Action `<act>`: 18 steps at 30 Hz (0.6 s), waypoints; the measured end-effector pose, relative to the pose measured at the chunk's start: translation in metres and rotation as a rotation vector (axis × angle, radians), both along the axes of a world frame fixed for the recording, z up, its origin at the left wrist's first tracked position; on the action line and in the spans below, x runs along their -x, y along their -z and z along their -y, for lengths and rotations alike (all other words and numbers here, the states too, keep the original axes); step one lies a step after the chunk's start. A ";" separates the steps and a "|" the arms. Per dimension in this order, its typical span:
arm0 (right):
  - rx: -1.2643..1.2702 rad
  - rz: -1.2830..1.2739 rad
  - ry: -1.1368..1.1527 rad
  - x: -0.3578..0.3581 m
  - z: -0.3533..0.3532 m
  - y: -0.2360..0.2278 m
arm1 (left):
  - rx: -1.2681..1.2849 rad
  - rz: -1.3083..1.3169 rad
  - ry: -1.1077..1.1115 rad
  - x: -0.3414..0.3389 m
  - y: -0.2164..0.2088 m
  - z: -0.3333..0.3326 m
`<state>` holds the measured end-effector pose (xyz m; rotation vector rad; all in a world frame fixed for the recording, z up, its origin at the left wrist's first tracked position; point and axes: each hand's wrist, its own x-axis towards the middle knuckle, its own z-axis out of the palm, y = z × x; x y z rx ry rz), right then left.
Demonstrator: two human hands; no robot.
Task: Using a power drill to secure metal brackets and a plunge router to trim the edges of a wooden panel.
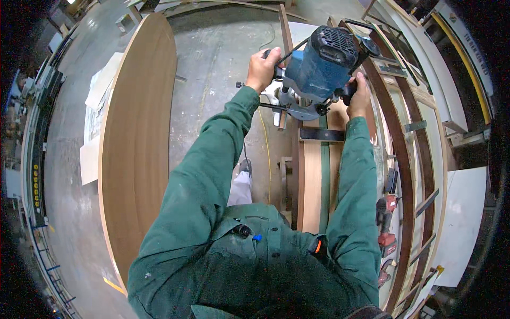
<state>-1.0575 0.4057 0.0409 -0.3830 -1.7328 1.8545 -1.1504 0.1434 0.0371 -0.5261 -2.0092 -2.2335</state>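
Observation:
A blue plunge router [313, 72] with a black vented motor top is in front of me, over the far part of some long wooden boards [312, 183]. My left hand [261, 70] is closed around its left handle. On the opposite side my right hand [360, 97] wraps the other black handle. The router's metal base [303, 111] sits at the boards, its bit hidden from view. A thin rod sticks out to the left of the base. Just nearer to me, a dark flat bar [322, 134] crosses the boards. A black cord runs from the motor past my left hand.
Left of me stands a large wooden panel [139, 117] with a curved edge. A red cordless drill [386, 212] lies right of the boards, beside long dark-edged frames [405, 175]. A yellow cord [266, 154] trails over the concrete floor [212, 106]. A white sheet [463, 223] is far right.

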 end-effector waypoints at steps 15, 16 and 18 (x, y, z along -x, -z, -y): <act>-0.007 0.016 -0.022 0.047 -0.014 -0.003 | -0.036 0.011 -0.037 0.042 0.003 -0.012; -0.005 0.019 -0.022 0.050 -0.014 -0.003 | -0.034 0.014 -0.036 0.043 0.002 -0.013; -0.007 0.002 -0.021 0.055 -0.016 -0.001 | -0.060 0.039 -0.035 0.044 0.002 -0.014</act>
